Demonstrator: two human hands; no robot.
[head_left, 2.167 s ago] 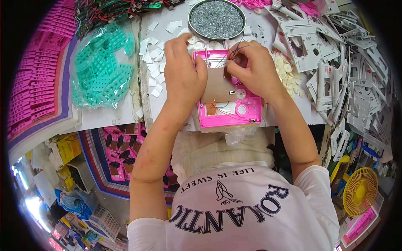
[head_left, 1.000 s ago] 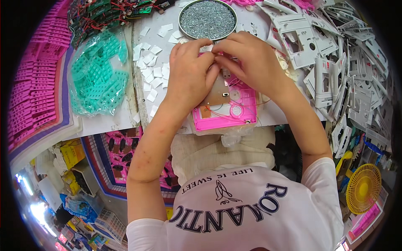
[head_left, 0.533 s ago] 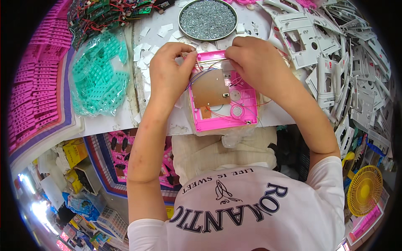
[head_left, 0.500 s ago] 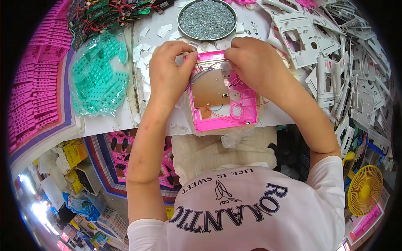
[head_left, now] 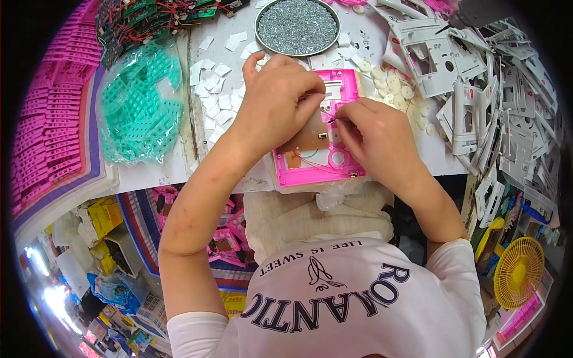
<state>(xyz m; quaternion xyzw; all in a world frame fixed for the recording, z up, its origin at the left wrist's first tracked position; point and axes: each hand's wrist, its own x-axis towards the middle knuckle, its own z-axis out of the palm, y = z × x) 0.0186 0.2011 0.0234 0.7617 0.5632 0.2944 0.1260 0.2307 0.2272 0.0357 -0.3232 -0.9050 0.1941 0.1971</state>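
A pink plastic casing (head_left: 316, 177) lies in front of me at the near edge of the table. Inside it sits a brown circuit board (head_left: 305, 141), partly covered by my left hand, with thin wires (head_left: 310, 162) running below. My left hand (head_left: 276, 98) is over the casing's upper left part, thumb and forefinger pinched together; what is between them is too small to make out. From the right, my right hand (head_left: 382, 134) reaches over the casing's side, fingertips closed on a thin wire beside the board.
A round tray of small metal screws (head_left: 297, 27) stands at the back. White squares (head_left: 218, 89) and cream discs (head_left: 394, 89) lie around the casing. Left are bagged green parts (head_left: 142, 107), stacked pink parts (head_left: 57, 125) and circuit boards (head_left: 149, 15); white panels (head_left: 471, 89) pile up right.
Both hands have left the casing's top edge and come nearer to me. The left moved right, over the board; the right moved down to its right side. A dark object appears at the upper right.
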